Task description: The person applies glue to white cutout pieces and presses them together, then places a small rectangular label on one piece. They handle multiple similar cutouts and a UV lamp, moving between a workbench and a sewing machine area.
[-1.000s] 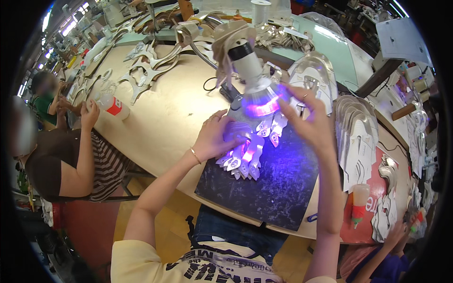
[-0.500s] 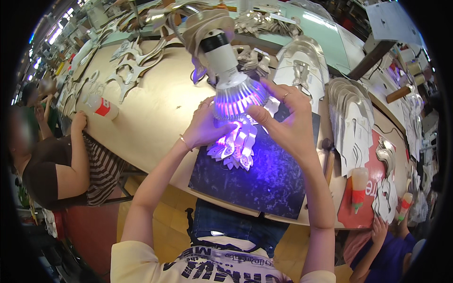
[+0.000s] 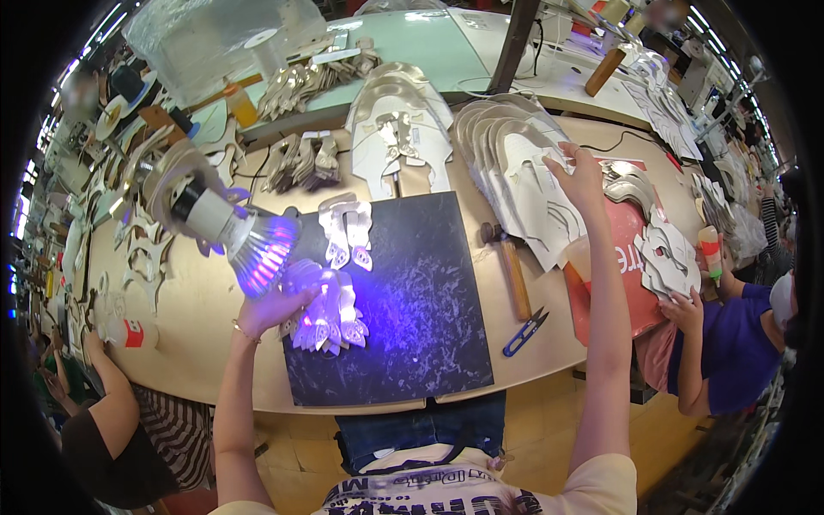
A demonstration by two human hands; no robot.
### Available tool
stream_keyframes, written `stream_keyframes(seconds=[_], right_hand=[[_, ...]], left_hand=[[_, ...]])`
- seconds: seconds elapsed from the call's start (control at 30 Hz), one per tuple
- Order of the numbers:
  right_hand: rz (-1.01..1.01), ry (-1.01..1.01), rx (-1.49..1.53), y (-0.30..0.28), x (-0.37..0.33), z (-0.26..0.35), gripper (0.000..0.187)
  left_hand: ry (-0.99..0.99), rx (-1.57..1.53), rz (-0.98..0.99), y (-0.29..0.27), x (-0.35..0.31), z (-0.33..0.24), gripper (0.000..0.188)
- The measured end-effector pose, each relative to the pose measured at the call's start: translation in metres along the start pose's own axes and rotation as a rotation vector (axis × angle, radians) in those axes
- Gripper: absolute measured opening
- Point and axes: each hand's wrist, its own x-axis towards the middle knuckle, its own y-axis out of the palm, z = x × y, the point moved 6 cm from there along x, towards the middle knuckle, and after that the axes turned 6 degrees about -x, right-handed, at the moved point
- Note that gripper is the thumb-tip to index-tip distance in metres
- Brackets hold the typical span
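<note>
Beside the glowing lamp [image 3: 266, 249], my left hand [image 3: 273, 311] is closed on the left edge of a fanned bundle of small pale cut pieces [image 3: 330, 313]. Its thumb lies across them, while the other fingers are partly hidden by the lamp. Violet light falls on the bundle and the dark mat [image 3: 421, 292] under it. Another small bundle of cut pieces [image 3: 345, 227] lies just beyond. My right hand [image 3: 580, 176] is stretched far to the right, thumb and fingers apart, at the edge of a fanned stack of large shoe-upper pieces [image 3: 506, 154]. Contact there is unclear.
A hammer [image 3: 508, 270] and blue thread snips [image 3: 526, 332] lie right of the mat. A second large stack [image 3: 399, 129] stands at the back. A red board [image 3: 614, 257] is under my right forearm. People sit at both sides; one person's hand [image 3: 682, 309] holds white pieces.
My right hand has left the lamp and reached right to the large stack. My left hand stays by the small pieces. The view has turned right, bringing the snips into sight.
</note>
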Motion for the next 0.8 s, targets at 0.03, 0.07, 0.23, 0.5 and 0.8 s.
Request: stream_keyframes(seconds=[0.03,0.07,0.23,0.5,0.8], right_hand=[[0.002,0.035,-0.045,0.003,0.007,-0.013,0.056],[0.011,0.05,0.04,0.01,0.013,-0.019,0.06],[0.015,-0.017,-0.029,0.037,0.032,-0.012,0.051],[0.114,0.031,0.115,0.021,0.039,-0.009,0.04],[-0.012,-0.034,0.205,0.013,0.027,-0.009,0.032]], left_hand=[[-0.053,-0.012,0.037,0.001,0.0,0.002,0.061],[0.004,-0.047,0.071,0.003,0.0,-0.001,0.056],[0.078,-0.137,-0.021,-0.002,0.008,0.023,0.045],[0.362,-0.174,-0.309,-0.019,0.023,0.047,0.024],[0.323,-0.156,-0.123,-0.012,0.041,0.078,0.047]])
